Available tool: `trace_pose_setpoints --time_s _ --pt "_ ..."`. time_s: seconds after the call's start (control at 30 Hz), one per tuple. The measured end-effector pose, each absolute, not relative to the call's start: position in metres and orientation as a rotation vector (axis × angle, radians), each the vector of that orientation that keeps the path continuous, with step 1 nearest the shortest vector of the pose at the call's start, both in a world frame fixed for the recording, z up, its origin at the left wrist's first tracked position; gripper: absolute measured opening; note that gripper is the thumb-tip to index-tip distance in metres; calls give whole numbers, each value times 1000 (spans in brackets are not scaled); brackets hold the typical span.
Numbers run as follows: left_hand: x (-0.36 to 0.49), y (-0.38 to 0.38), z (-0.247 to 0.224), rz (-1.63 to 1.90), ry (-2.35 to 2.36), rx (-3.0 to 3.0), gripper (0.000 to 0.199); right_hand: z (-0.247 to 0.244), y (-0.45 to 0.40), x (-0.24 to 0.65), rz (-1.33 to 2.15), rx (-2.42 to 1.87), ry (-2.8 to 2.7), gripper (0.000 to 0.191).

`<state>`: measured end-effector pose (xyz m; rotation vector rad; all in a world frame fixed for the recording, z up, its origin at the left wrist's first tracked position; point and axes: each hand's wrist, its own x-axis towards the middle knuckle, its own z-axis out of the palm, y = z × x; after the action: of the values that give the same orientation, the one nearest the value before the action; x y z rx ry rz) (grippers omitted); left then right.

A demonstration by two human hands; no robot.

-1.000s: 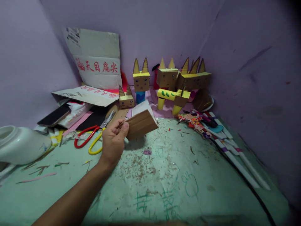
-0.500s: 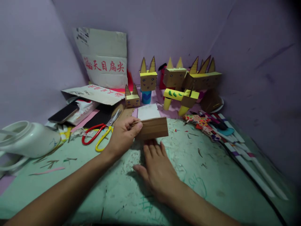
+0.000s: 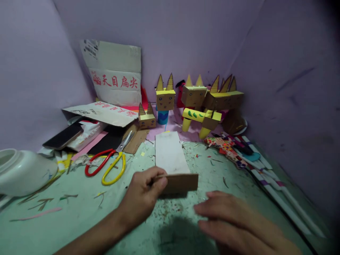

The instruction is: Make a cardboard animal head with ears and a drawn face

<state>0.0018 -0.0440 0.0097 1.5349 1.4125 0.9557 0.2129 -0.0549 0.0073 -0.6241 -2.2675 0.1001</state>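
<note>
My left hand (image 3: pixel 145 191) pinches the left end of a brown cardboard strip (image 3: pixel 180 182) between thumb and fingers, just over the table. Right behind the strip lies a white rectangular card (image 3: pixel 171 152); its near edge is partly hidden by the strip. To the right and nearer to me, my right hand (image 3: pixel 236 223) is raised above the tabletop, fingers stretched out and holding nothing, slightly blurred. Red-and-yellow-handled scissors (image 3: pixel 119 150) lie with blades apart to the left of the card.
Cardboard animal figures (image 3: pixel 165 99) with pointed ears stand along the back. On the left are a white pot (image 3: pixel 29 173), a phone (image 3: pixel 63 134) and printed cardboard (image 3: pixel 114 85). Pens and white strips (image 3: pixel 265 179) lie at the right. Scraps litter the green table (image 3: pixel 106 219).
My left hand has brought the cardboard strip nearer to me, uncovering more of the white card. My right hand has moved from below the strip toward the right and lifted.
</note>
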Motion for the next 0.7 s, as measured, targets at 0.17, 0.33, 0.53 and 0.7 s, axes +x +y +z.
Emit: trace_pose_setpoints --time_s 0.17,0.33,0.53,0.7 --pt "6 -73 -21 850 1372 1600 29 -19 -40 247 -89 -546 -2408 32" --pt "10 -61 -16 770 1408 1517 30 -30 -32 234 -227 -514 -2472 36" --pt "1 -54 -17 783 1403 1508 28 -33 -22 231 -27 -523 -2490 35" --pt "-16 -64 -27 980 1302 1891 47 -42 -23 236 10 -516 -2549 35"
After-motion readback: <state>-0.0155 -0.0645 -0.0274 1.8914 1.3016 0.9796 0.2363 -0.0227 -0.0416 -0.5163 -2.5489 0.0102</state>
